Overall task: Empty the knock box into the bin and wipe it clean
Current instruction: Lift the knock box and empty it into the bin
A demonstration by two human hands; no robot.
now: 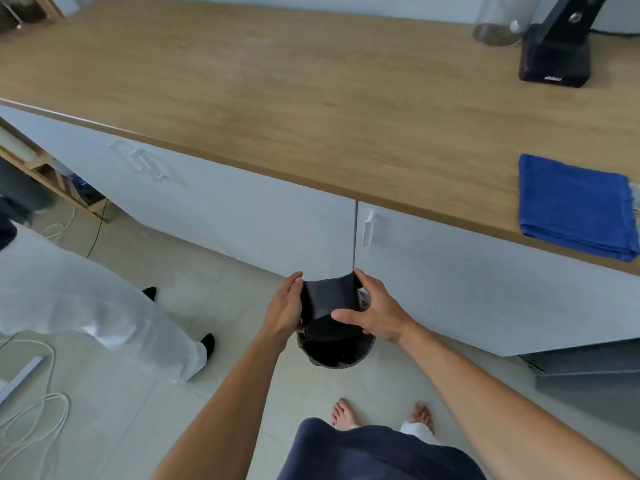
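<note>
The black knock box (327,304) is held between both hands, tipped so its round base faces me and its mouth points away and down. My left hand (284,306) grips its left side and my right hand (374,310) grips its right side, thumb across the base. Directly under it on the floor stands a small dark round bin (337,355), mostly hidden by the box. A folded blue cloth (573,206) lies on the wooden counter (311,98) at the right, near the front edge.
White cabinet doors (242,216) run under the counter. A black machine (557,46) and a clear jar (498,22) stand at the counter's back right. Another person in white trousers (104,306) stands at left. Cables (34,410) lie on the tiled floor.
</note>
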